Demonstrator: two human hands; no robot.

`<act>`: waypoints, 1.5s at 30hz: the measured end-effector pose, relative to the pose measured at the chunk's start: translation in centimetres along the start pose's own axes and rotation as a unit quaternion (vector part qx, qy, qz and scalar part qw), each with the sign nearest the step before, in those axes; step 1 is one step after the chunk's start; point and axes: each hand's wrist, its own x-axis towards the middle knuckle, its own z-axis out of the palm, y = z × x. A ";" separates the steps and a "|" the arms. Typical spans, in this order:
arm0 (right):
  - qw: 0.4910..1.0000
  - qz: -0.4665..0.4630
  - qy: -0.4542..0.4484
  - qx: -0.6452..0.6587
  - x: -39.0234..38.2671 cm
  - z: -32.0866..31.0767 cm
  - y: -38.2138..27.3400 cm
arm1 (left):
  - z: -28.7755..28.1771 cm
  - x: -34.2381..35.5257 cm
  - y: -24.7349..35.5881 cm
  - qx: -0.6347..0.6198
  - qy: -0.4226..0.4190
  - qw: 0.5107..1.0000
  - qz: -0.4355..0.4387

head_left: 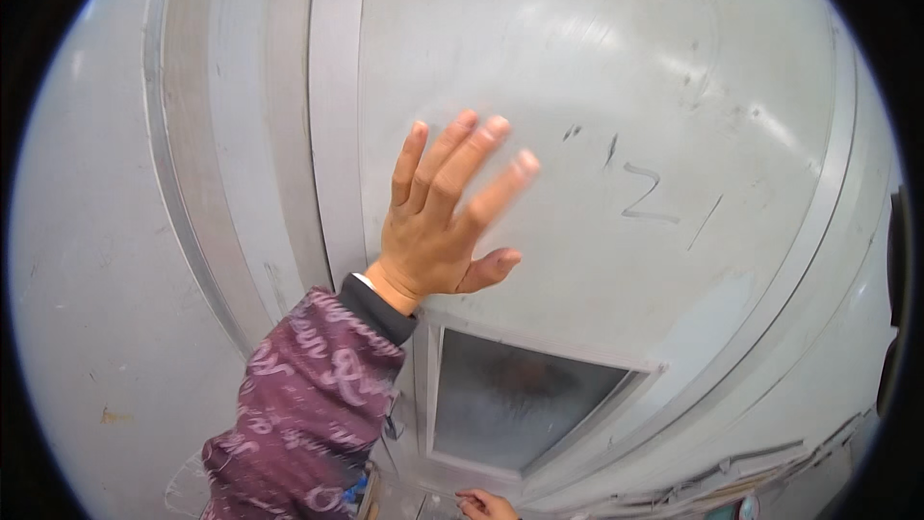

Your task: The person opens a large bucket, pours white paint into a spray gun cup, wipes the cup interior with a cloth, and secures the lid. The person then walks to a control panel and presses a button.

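Note:
My left hand (430,217) is raised in front of a pale grey door panel (577,260), fingers spread and back of the hand toward me. It is open and holds nothing; its fingertips are slightly blurred, and I cannot tell whether the palm touches the panel. A purple sleeve (313,395) with light lettering and a dark cuff covers that forearm. At the lower edge, my right hand (487,505) shows only in part, its fingers stretched to the left with nothing visible in them.
A framed dark window (520,400) is set in the panel below my left hand. Dark handwritten marks (647,195) are on the panel to the right. Vertical metal frame strips (337,87) run along the left. Long thin pieces (722,477) lie at the lower right.

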 end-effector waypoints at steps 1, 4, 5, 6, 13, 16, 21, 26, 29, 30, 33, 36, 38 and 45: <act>1.000 -0.005 -0.007 0.006 -0.3 0.8 1.0 | -0.8 -2.3 0.0 0.003 -0.009 0.999 0.032; 0.994 -0.082 -0.053 0.039 2.0 0.0 1.9 | -0.7 -7.5 2.5 -0.019 -0.014 1.000 -0.005; 0.997 -0.051 -0.041 0.039 3.2 -0.3 1.4 | -0.3 -8.7 3.4 -0.039 -0.006 0.999 -0.030; 0.998 -0.034 -0.023 0.051 4.2 -0.7 0.9 | 0.3 -9.6 4.3 -0.023 0.002 1.000 -0.020; 0.974 -0.166 0.092 -0.128 8.9 2.3 -4.4 | -0.4 -10.5 3.0 -0.039 -0.079 0.991 -0.103; 0.964 -0.152 0.176 -0.132 13.5 1.9 -3.6 | -2.9 -14.1 5.9 -0.085 -0.092 0.983 -0.135; 0.964 -0.044 0.259 -0.045 25.9 -4.7 0.8 | -5.4 -24.6 10.7 -0.127 -0.310 0.908 -0.250; 0.918 0.009 0.380 -0.114 33.5 -16.9 5.2 | -3.8 -41.1 15.7 -0.168 -0.479 0.762 -0.403; 0.904 -0.020 0.426 0.010 36.3 -23.7 7.5 | -1.8 -52.4 16.9 -0.131 -0.534 0.563 -0.617; 0.899 0.012 0.437 0.018 36.3 -25.2 8.9 | -2.4 -56.2 17.3 -0.121 -0.579 0.498 -0.633; 0.868 0.067 0.491 0.036 33.9 -29.2 13.8 | -4.2 -65.3 16.8 -0.107 -0.647 0.366 -0.660; 0.823 0.080 0.554 0.098 33.0 -31.6 16.4 | -4.8 -70.2 16.2 -0.129 -0.677 0.289 -0.664; 0.766 0.073 0.607 0.196 32.7 -32.3 16.9 | -3.7 -71.7 15.5 -0.157 -0.673 0.267 -0.671; 0.677 0.266 0.679 0.096 33.4 -33.7 23.2 | 11.9 -73.0 11.8 -0.320 -0.645 0.245 -0.650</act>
